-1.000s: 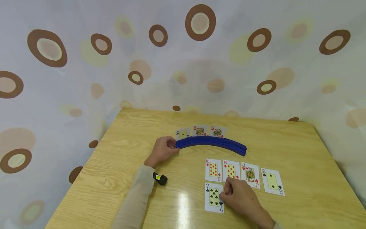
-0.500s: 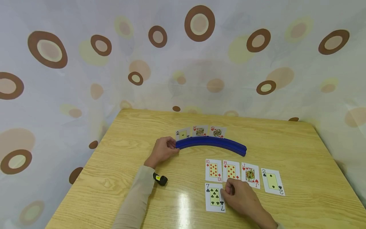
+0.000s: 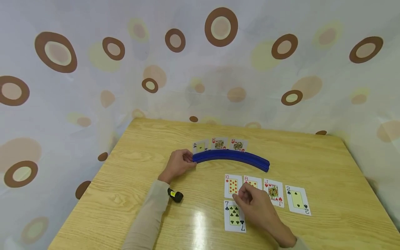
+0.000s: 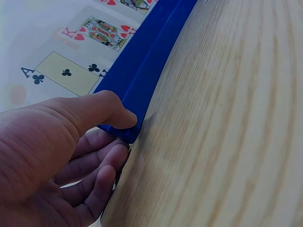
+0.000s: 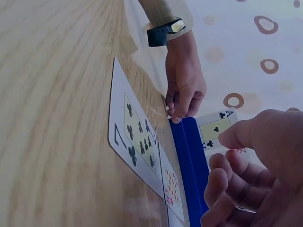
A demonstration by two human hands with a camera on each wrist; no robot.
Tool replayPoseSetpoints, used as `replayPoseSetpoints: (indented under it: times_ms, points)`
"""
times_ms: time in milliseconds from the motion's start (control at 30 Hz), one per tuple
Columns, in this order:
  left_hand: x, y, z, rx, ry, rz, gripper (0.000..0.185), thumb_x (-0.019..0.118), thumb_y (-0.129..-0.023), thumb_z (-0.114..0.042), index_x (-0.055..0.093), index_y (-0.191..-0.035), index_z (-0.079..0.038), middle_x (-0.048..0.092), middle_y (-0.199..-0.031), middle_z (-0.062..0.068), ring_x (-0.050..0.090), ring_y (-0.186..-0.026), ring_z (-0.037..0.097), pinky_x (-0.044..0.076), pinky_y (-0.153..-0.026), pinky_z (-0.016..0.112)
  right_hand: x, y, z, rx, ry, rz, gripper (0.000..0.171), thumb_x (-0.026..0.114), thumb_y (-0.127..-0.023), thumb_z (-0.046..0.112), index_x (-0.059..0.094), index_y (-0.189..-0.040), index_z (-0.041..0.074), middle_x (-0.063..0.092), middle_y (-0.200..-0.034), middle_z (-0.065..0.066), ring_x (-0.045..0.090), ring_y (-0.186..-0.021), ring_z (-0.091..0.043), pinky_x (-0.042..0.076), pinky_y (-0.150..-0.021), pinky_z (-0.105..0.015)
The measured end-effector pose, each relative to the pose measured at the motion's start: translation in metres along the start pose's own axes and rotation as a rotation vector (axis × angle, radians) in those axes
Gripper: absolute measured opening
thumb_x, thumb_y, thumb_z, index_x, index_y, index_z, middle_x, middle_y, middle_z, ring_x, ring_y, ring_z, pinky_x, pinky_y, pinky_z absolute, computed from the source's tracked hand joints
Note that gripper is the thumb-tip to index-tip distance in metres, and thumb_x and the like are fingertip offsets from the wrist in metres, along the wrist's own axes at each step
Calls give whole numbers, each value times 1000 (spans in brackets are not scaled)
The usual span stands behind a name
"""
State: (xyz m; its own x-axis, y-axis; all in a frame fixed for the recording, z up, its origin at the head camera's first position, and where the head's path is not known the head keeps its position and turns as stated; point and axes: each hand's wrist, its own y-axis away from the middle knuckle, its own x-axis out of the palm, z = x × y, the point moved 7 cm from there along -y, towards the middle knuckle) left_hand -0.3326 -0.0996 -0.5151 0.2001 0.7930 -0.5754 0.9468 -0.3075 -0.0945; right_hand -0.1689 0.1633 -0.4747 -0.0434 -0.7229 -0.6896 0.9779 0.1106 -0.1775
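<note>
My left hand (image 3: pixel 178 164) holds the left end of a curved blue card holder (image 3: pixel 231 155); in the left wrist view its thumb (image 4: pixel 111 109) lies on top, with the other fingers curled at the end. Standing in the holder are an ace of clubs (image 3: pixel 200 147), a king of hearts (image 3: pixel 219 143) and a queen of hearts (image 3: pixel 239 145). Over the table cards is my right hand (image 3: pixel 259 206), fingers loosely curled around nothing. It overlaps the seven of clubs (image 3: pixel 232 217) and eight of diamonds (image 3: pixel 254 180), its fingertips near the ten of diamonds (image 3: pixel 230 185).
Face up to the right of the hand lie a jack of hearts (image 3: pixel 273 191) and a two of spades (image 3: pixel 297 200). The wooden table (image 3: pixel 125 194) ends at a patterned curtain (image 3: pixel 243 76) behind. A black band (image 3: pixel 175 195) is on the left wrist.
My right hand has shifted up and slightly left, from beside the seven of clubs toward the ten and eight of diamonds. The seven had slid slightly right earlier. The left hand stays put.
</note>
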Motion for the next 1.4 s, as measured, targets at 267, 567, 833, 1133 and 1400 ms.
replayPoseSetpoints:
  times_ms: [267,567,833,1133,1400]
  points:
    - [0,-3,-2,-17,7,-7,25,84,-80,-12,70,-100,-5,69,-89,2,65,-76,13,55,-71,29,-23,-30,8,-117,4,-102,38,72,-91,14,57,-127,12,63,-76,10,60,-64,-5,46,-52,-23]
    - [1,2,0,-9,10,2,24,83,-81,-11,70,-99,-4,69,-87,3,65,-75,12,55,-71,29,-45,-71,10,-128,104,-222,64,67,-94,21,36,-149,11,69,-91,2,62,-66,-10,47,-51,-27]
    - [0,0,-2,0,2,-3,25,83,-80,-12,69,-100,-4,69,-87,2,65,-76,12,55,-71,28,-54,-93,10,-233,333,-370,46,68,-93,16,54,-136,7,68,-81,0,53,-52,-8,36,-41,-26]
    - [-1,0,0,-4,-6,-8,24,83,-80,-12,70,-99,-5,69,-86,2,65,-75,12,55,-70,29,-53,-103,-5,-235,248,-440,31,68,-94,13,63,-124,8,72,-102,-10,68,-71,-21,51,-53,-38]
    - [1,0,1,3,2,-4,23,83,-80,-13,70,-98,-6,69,-86,1,65,-75,12,55,-70,28,-53,-107,-12,-238,167,-494,21,66,-95,12,69,-116,11,72,-107,-6,67,-71,-18,51,-53,-34]
